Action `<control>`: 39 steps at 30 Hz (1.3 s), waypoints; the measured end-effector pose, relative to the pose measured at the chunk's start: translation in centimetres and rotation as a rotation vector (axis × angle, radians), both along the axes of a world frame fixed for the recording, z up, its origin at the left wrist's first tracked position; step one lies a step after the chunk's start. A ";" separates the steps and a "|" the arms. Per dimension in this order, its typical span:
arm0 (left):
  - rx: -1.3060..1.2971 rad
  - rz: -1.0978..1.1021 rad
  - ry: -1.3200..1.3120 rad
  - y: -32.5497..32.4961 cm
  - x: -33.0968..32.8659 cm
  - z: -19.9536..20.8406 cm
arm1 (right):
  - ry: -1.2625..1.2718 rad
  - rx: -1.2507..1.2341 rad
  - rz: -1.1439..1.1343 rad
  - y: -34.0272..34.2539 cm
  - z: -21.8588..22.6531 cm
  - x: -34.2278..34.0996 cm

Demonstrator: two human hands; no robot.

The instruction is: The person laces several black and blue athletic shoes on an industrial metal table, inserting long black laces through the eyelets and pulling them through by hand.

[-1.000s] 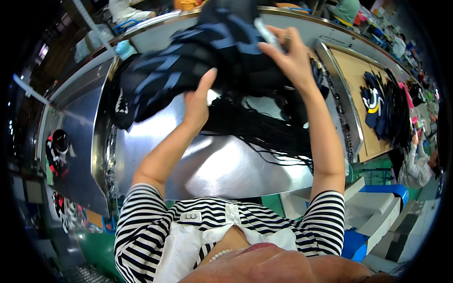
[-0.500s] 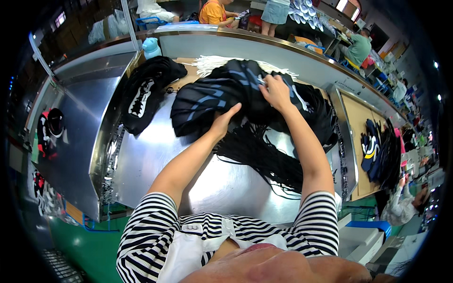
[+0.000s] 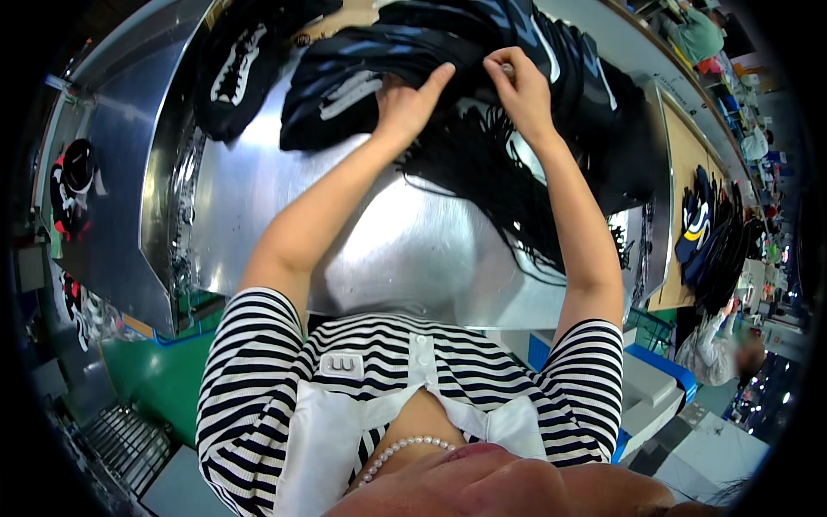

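A thick bundle of black pieces with blue-grey stripes, which look like shoe uppers (image 3: 323,82), lies across the metal worktop. My left hand (image 3: 407,108) is at its near side, fingers tucked into the folds and partly hidden, thumb raised. Beside those fingers a pale grey-white patch shows on one upper. To the right, my right hand (image 3: 524,93) is closed in a pinch above the bundle; a tiny pale thing shows at its fingertips, too small to name. Black laces (image 3: 495,177) spill from beneath the bundle toward me, between my forearms.
Another black bundle with a white lacing panel (image 3: 234,69) lies at the left of the metal worktop (image 3: 379,241). A raised metal side wall (image 3: 164,164) borders it. On the right, a cardboard-lined tray (image 3: 668,297) holds dark striped pieces (image 3: 696,228). Other people sit beyond.
The view has tipped downward, so the bundle sits higher in the picture. My right hand has come off the striped top of the bundle and pinches nearer me. A pale patch now shows beside my left hand.
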State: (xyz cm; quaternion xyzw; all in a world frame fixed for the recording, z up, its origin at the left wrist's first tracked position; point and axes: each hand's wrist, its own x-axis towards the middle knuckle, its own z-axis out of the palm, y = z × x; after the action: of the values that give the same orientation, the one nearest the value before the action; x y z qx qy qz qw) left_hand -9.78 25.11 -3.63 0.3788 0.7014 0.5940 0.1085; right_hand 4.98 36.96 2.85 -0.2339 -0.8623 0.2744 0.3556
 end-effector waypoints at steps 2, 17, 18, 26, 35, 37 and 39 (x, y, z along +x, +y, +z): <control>0.012 0.031 -0.181 -1.4 -0.7 -0.7 | -0.039 -0.050 -0.014 -1.4 -0.7 1.7; -0.350 -0.232 0.219 -10.5 -1.6 0.1 | -0.443 0.271 0.104 -15.7 -7.9 2.7; -0.369 -0.235 0.541 -10.8 -1.6 -0.7 | -0.419 0.253 0.153 -15.6 -8.0 3.2; -0.411 -0.188 0.203 -17.1 1.3 2.5 | 0.032 -0.769 0.242 -15.2 1.2 10.3; 0.346 -0.816 -1.161 -25.8 2.6 5.7 | 0.491 -1.120 0.433 -13.9 12.6 15.6; -0.041 -0.487 -1.196 -26.8 1.9 3.2 | 0.458 -1.042 0.426 -13.9 13.2 15.8; -0.172 -0.375 -1.031 -28.2 -0.1 0.1 | 0.422 -1.117 0.410 -13.2 12.8 15.2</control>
State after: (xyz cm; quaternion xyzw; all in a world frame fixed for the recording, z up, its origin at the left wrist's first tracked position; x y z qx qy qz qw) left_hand -9.86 -3.13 -3.50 0.1473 0.5240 0.6138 0.5718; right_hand 20.19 23.72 15.60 -0.1553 -0.5275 0.7861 0.2824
